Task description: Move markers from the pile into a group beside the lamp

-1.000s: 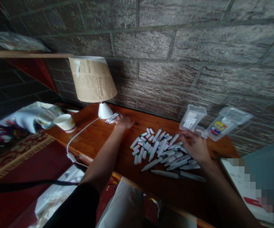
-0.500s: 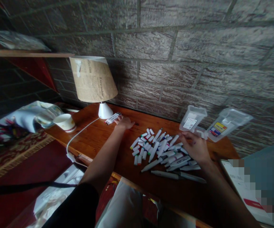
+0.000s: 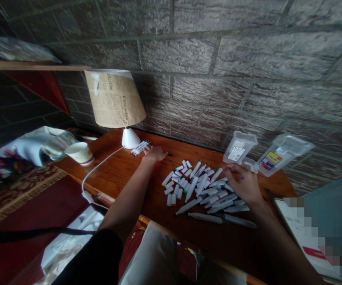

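Note:
My left hand rests on the table by the lamp, thumb stretched out to the right. Its fingertips touch a small row of capped markers lying side by side. Over the right edge of a loose pile of white markers is my right hand, its fingers curled together. Whatever they may pinch is too small or hidden to make out. Separate white caps with coloured ends lie along the pile's left side. Beyond my right hand stands a clear plastic container with a white label.
A second clear container, with a yellow and blue label, stands at the back right. The lamp and a paper cup are on the left, with a white cord between them. A white box lies at the right edge.
The view has shifted very slightly. Both hands and the markers stay where they were.

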A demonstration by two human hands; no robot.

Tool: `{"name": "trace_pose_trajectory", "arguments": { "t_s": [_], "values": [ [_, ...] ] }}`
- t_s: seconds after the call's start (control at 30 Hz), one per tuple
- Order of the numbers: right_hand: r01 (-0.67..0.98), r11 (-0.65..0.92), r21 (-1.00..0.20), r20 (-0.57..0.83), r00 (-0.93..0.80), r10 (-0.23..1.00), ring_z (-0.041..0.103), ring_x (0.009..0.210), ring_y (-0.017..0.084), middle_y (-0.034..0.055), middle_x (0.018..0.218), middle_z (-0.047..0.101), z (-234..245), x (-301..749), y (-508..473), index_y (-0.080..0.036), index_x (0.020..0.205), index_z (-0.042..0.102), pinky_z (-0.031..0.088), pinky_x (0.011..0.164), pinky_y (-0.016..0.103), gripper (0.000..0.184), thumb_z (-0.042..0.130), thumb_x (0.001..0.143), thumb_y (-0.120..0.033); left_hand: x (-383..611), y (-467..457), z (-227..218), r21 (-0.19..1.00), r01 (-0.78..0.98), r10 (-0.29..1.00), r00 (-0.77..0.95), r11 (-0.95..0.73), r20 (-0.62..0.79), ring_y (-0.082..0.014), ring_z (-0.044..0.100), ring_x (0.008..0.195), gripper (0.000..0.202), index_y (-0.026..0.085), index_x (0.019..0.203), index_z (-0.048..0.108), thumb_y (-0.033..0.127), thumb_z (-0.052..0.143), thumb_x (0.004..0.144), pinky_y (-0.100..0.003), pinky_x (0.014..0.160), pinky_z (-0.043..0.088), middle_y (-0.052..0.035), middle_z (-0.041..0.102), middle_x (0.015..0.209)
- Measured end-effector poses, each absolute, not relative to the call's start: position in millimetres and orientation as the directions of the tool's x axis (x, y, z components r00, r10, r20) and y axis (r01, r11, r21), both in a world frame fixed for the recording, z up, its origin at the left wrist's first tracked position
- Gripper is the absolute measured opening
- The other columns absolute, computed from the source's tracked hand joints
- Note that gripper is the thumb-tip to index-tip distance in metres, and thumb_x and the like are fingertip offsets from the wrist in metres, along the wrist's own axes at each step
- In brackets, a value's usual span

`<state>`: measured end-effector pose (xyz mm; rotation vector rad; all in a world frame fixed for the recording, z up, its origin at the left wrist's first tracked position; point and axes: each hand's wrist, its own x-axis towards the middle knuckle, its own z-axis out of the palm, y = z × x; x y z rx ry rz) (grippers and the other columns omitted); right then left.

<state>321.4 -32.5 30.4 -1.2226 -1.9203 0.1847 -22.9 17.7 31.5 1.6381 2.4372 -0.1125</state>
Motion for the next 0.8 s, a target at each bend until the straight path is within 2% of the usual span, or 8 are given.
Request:
{"name": "trace_pose_trajectory", "arguments": {
  "t_s": [0.1,0.2,0.53,0.7,0.8],
  "values": [
    [0.684,0.515,-0.517,0.561,-0.184,0.807,0.071,0.061,0.019,0.0058,0.079,0.078,30.5,320.9,-32.7,-0.021,0.084,0.072,0.053,0.053,0.027,0.031,0.053,0.09,-0.045,-24.0,18.6,30.1,0.039,0.923,0.907,-0.367,0.383,-0.205,-0.0436,0.03,0.146,0.068,0.017,0.136,0.062,0.064,0.042,0.091,-0.054,0.112,0.034,-0.0201,0.051,0.149],
    [0.686,0.517,-0.512,0.568,-0.181,0.803,0.073,0.067,0.02,0.0064,0.083,0.079,30.8,320.5,-33.0,-0.021,0.085,0.072,0.055,0.057,0.028,0.03,0.053,0.09,-0.044,-24.3,18.7,29.9,0.032,0.923,0.907,-0.369,0.383,-0.205,-0.0436,0.031,0.146,0.071,0.016,0.136,0.062,0.066,0.04,0.091,-0.052,0.111,0.035,-0.0212,0.05,0.149],
    [0.686,0.533,-0.495,0.583,-0.192,0.789,0.074,0.068,0.021,0.0056,0.082,0.079,30.7,320.7,-32.6,-0.022,0.084,0.072,0.056,0.057,0.028,0.03,0.053,0.09,-0.044,-25.3,19.8,27.7,0.017,0.93,0.915,-0.358,0.367,-0.189,-0.0435,0.03,0.146,0.071,0.014,0.136,0.061,0.065,0.04,0.091,-0.052,0.113,0.033,-0.0208,0.054,0.146],
    [0.683,0.527,-0.506,0.582,-0.181,0.793,0.072,0.062,0.02,0.0058,0.079,0.078,30.1,320.3,-32.5,-0.022,0.083,0.072,0.055,0.054,0.028,0.031,0.054,0.089,-0.045,-26.3,20.8,27.3,0.028,0.934,0.919,-0.346,0.357,-0.192,-0.0439,0.029,0.147,0.074,0.009,0.137,0.06,0.064,0.039,0.092,-0.05,0.114,0.031,-0.0244,0.051,0.147],
    [0.674,0.531,-0.514,0.579,-0.183,0.794,0.073,0.063,0.02,0.0059,0.08,0.079,30.9,319.8,-32.9,-0.022,0.083,0.072,0.055,0.054,0.028,0.03,0.054,0.088,-0.045,-27.8,21.8,26.2,0.035,0.932,0.921,-0.349,0.36,-0.175,-0.043,0.031,0.146,0.072,0.013,0.137,0.061,0.065,0.039,0.092,-0.051,0.114,0.031,-0.022,0.052,0.146]
  ]
}}
